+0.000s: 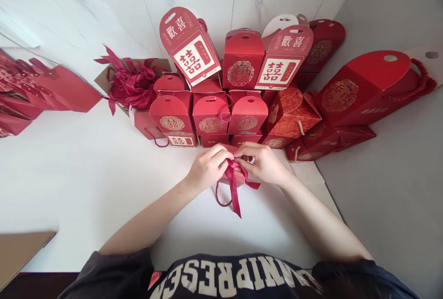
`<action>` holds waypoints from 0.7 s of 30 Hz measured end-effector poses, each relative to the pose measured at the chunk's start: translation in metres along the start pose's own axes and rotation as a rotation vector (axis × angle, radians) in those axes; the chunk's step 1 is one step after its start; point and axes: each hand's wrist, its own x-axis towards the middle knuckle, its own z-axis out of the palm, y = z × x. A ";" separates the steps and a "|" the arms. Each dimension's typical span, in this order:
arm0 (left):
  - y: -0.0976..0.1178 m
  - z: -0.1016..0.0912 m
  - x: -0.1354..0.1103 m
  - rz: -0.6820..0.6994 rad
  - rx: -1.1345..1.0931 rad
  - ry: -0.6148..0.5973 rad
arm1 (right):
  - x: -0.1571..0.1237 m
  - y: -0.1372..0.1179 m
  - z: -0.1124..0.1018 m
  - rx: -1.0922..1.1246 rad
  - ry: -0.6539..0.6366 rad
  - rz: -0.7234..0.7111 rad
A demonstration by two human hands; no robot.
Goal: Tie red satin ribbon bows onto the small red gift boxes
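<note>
A small red gift box (236, 176) stands on the white table (86, 183) just in front of me, mostly hidden by my hands. A dark red ribbon (234, 193) runs over its top and hangs down toward me, beside a red cord handle loop (221, 196). My left hand (208, 166) is closed, pinching the ribbon at the box's top from the left. My right hand (263, 163) is closed on the ribbon from the right, fingertips meeting those of the left.
Several finished red gift boxes (211, 114) are stacked in rows at the back against the wall. A cardboard tray of loose red ribbons (133, 82) sits back left. Flat red box blanks (31, 91) lie far left. A large red box (370, 86) lies on its side at the right.
</note>
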 end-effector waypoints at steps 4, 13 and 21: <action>0.000 0.001 -0.002 -0.056 -0.090 0.029 | -0.001 0.000 0.000 0.000 -0.033 0.005; -0.001 -0.001 -0.001 -0.088 -0.077 -0.044 | -0.003 0.002 -0.006 -0.154 0.110 -0.051; 0.001 0.001 -0.001 -0.029 -0.031 -0.003 | -0.001 0.007 0.000 -0.070 -0.043 -0.087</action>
